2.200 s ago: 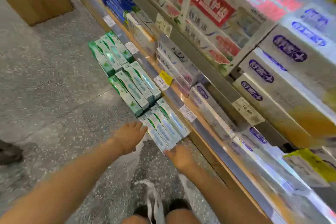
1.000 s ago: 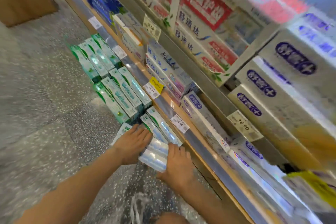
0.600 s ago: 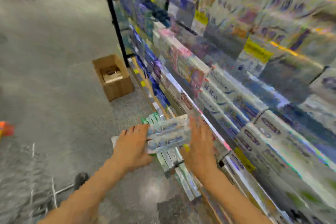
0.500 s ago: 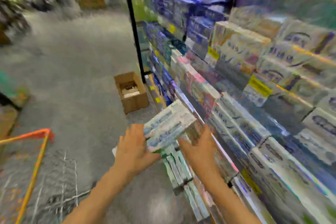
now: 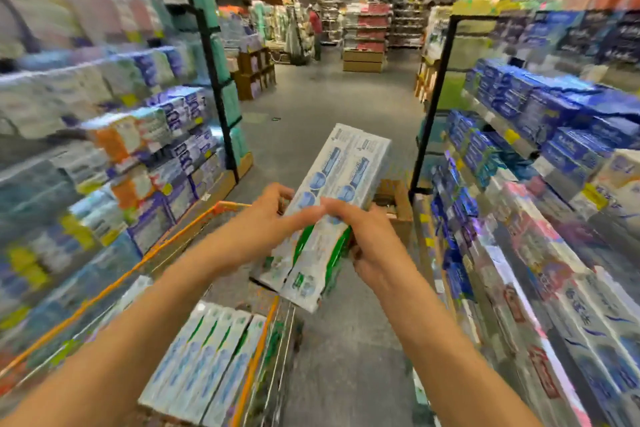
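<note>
Fingers (image 5: 346, 215) of left hand (image 5: 263, 222) and right hand (image 5: 370, 250) grip a pack (image 5: 341, 177) by the cart (image 5: 194, 222).
Grey floor (image 5: 329, 107) beyond the cart, shelves (image 5: 519, 163) either side.

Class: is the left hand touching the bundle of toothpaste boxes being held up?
Touching. The head view shows the left hand with fingers curled over the front of the toothpaste boxes.

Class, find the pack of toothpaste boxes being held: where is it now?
Head view, centre: the pack of toothpaste boxes is gripped between the left hand and right hand, just right of the orange cart.
</note>
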`<state>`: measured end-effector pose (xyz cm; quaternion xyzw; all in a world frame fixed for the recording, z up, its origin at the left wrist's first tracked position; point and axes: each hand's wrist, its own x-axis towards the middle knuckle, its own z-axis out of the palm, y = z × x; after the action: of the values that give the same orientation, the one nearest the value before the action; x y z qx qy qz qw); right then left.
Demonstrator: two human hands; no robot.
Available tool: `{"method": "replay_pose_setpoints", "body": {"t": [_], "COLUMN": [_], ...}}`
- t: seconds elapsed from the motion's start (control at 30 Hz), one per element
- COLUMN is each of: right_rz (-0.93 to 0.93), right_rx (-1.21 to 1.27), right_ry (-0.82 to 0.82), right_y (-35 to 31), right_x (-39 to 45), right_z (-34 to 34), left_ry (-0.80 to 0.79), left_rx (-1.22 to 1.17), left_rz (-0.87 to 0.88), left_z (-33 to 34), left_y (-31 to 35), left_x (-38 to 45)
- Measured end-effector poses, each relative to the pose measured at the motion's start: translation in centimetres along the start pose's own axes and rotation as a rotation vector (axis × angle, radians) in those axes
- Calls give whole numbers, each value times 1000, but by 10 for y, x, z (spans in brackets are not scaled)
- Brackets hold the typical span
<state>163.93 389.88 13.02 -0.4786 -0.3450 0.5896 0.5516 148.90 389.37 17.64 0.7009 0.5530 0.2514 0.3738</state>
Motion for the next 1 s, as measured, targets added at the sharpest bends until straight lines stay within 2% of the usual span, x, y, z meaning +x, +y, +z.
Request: {"method": "replay_pose_setpoints", "body": {"t": [0.1, 0.27, 0.4, 0.6, 0.73, 0.83, 0.93, 1.0], "right_rz": [34, 117, 109, 74, 70, 94, 28, -262], "right_rx": [35, -44, 6, 6, -22, -56, -283, -686], "right_ry": [-26, -84, -138, -211, -221, -261, -257, -221], "right_y": [20, 58, 80, 96, 113, 127, 128, 116], "right_x": [-18, -49, -75, -79, -58, -31, 4, 25], "right_z": [71, 184, 246, 298, 315, 319, 305, 290], "left_ry": [33, 7, -123, -66, -43, -32, -51, -70], "left_rx": [-106, -192, -402, -551, -784, -806, -774, -741], "left_rz": [-112, -166, -178, -100, -194, -214, -217, -231], "left_z": [-57, -133, -179, -209, -215, -216, -219, -225], "left_y": [-39, -103, -147, -192, -225, -249, -265, -274], "left_x": [-29, -90, -122, -145, -131, -106, -81, -63]}}
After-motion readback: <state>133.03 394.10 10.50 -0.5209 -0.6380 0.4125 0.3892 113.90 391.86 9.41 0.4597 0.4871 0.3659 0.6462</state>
